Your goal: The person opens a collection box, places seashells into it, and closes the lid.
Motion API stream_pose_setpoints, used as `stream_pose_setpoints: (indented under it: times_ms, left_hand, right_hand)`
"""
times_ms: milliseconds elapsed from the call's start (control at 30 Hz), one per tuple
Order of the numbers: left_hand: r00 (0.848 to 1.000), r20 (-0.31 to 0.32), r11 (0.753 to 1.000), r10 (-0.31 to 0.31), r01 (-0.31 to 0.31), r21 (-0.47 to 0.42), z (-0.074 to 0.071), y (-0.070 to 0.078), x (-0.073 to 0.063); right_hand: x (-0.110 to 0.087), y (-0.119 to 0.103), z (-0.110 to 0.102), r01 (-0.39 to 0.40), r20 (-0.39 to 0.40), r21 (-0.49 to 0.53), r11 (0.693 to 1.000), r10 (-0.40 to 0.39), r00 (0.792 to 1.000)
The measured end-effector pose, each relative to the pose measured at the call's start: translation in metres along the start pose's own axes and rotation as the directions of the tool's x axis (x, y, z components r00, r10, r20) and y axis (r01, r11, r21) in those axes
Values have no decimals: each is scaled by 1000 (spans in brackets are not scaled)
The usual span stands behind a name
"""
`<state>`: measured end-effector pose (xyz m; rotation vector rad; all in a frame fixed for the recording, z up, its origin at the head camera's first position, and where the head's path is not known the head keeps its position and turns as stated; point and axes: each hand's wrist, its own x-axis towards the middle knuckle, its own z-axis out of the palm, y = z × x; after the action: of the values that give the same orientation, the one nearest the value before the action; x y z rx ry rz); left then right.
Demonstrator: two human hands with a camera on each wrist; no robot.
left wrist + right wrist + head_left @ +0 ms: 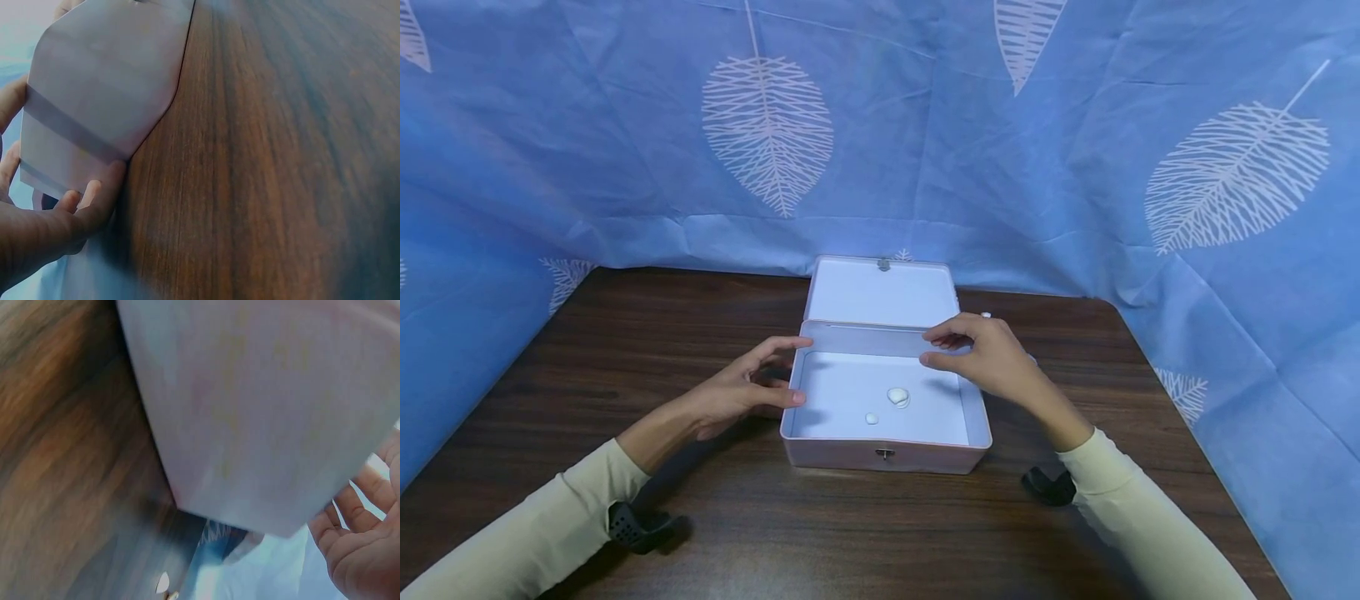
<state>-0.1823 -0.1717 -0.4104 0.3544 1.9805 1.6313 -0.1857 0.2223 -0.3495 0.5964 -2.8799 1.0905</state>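
Note:
A pale pinkish metal box [883, 454] with a white inside stands with its hinged lid [880, 290] folded back. On its floor lie a small rounded white piece [897, 397], shell-like in look, and a smaller white one [871, 418]. At the box's left side, my left hand [741, 387] holds the wall, thumb and forefinger over the rim and other fingers [94, 194] against the outside. Over the right rim hovers my right hand [981, 350], thumb and fingers apart with nothing between them.
Dark wood table [700, 517] surrounds the box. Beyond the box's right side, partly hidden by my right hand, is a small white object [986, 315]. A metal clasp [885, 453] sits on the front wall. Blue leaf-patterned cloth [887, 150] hangs behind and at both sides.

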Motion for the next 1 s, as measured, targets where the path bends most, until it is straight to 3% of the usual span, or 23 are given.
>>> stream_pose_setpoints:
  times_ms: [433, 633, 1000]
  left_hand:
    - [1000, 17, 1000, 8, -8, -2, 1, 2, 0]
    - [1000, 15, 1000, -1, 1, -2, 0, 1, -1]
    - [1000, 0, 1000, -16, 16, -11, 2, 1, -1]
  right_hand:
    - [-13, 24, -34, -70, -116, -40, 997, 65, 991]
    - [-15, 49, -49, -142, -123, -15, 990, 139, 983]
    - [-18, 100, -65, -276, -109, -114, 954, 264, 958]
